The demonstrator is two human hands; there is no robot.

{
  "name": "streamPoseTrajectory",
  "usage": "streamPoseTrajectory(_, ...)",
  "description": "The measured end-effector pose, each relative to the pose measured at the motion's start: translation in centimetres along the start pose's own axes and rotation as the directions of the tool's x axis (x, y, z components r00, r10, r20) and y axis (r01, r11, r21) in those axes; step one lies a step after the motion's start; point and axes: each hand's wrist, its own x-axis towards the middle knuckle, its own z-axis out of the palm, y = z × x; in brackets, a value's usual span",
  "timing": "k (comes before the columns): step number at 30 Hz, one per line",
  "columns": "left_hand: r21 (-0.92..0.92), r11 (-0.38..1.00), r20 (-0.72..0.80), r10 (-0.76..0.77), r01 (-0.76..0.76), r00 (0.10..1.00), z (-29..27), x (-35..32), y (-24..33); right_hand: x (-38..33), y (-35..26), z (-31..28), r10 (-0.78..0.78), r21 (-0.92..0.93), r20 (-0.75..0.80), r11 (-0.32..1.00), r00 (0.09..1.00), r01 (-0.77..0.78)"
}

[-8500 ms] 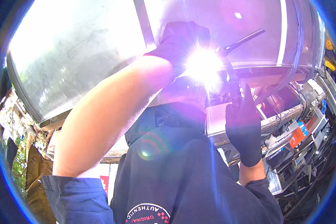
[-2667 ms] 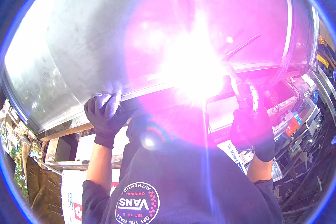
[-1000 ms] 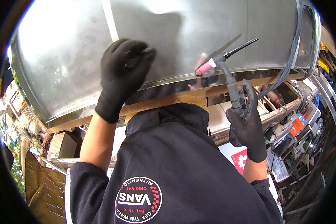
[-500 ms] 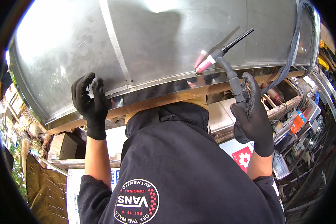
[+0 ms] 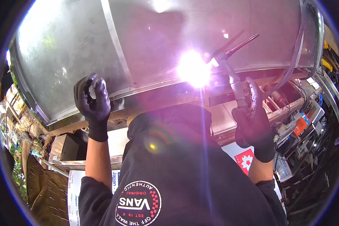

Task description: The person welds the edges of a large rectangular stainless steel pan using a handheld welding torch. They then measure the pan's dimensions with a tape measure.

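My right hand [image 5: 257, 126], in a black glove, is closed around the handle of a TIG welding torch [image 5: 229, 71]. At the torch's tip a dazzling white-violet arc [image 5: 194, 69] burns on the front edge of a large grey sheet-metal panel [image 5: 147, 45]. Glare hides the nozzle and the seam there. My left hand [image 5: 92, 100], also gloved in black, rests by the panel's edge, left of a raised metal strip [image 5: 115, 37]. Its fingers are curved with a gap to the thumb, and nothing shows between them.
A dark cable [image 5: 293, 56] runs over the panel's right side. Under its front edge lies a wooden beam [image 5: 165, 98]. Cluttered tools and boxes [image 5: 299, 126] stand at the right; an open box [image 5: 66, 147] and brown sheeting [image 5: 45, 188] are at the left.
A bright arc has lit at the torch tip, and the panel now has a purple glow. The torch has shifted very slightly; my left hand is nearly still.
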Motion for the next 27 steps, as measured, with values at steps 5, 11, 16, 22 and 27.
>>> streamPoseTrajectory(5,0.012,1.0,0.006,0.011,-0.011,1.0,0.0,0.3,0.0,0.0,-0.7,-0.2,0.066,0.06,0.0,0.996,0.998,-0.066)
streamPoseTrajectory(11,0.036,0.999,0.01,0.001,-0.002,1.0,-0.4,0.3,0.5,0.0,0.5,0.6,0.042,0.07,-0.021,0.997,0.999,-0.041)
streamPoseTrajectory(16,0.115,0.993,0.006,-0.042,0.041,0.999,-0.6,0.2,0.5,-0.6,-0.4,1.2,0.298,0.314,0.009,0.905,0.954,-0.286)
streamPoseTrajectory(22,0.141,0.988,-0.064,-0.055,0.064,0.996,-1.4,-1.1,-0.4,-1.9,-4.8,2.8,0.275,0.45,-0.124,0.872,0.954,-0.193)
streamPoseTrajectory(27,0.129,0.991,-0.103,-0.007,0.021,0.995,-3.1,-5.6,-5.1,-2.6,-9.6,6.4,0.193,0.532,-0.043,0.835,0.98,-0.142)
